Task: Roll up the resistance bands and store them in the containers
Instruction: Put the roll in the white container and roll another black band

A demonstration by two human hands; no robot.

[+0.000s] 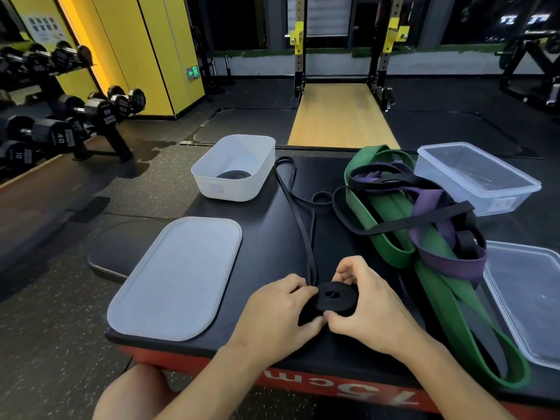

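A: Where's the black band [298, 219] now?

B: Just right of the frosted lid [175, 277], at the near edge of the black-topped box [266, 237]. It's partly wound into a flat coil [335, 298], and the loose length trails away past the lid's far right corner.

A: And the hands?

B: Both are holding the coil. The left hand [272, 316] curls round its left side, and the right hand [363, 310] pinches its right edge between thumb and fingers.

A: Containers?

B: A white tub [224, 189] stands beyond the lid's far edge, with a rolled band [234, 174] lying on its floor. Well right of the lid, past the coil, there's a tangle of green, purple and black bands [424, 225]. Farther right still is a clear container [500, 201], and nearer the person a clear tray [527, 298].
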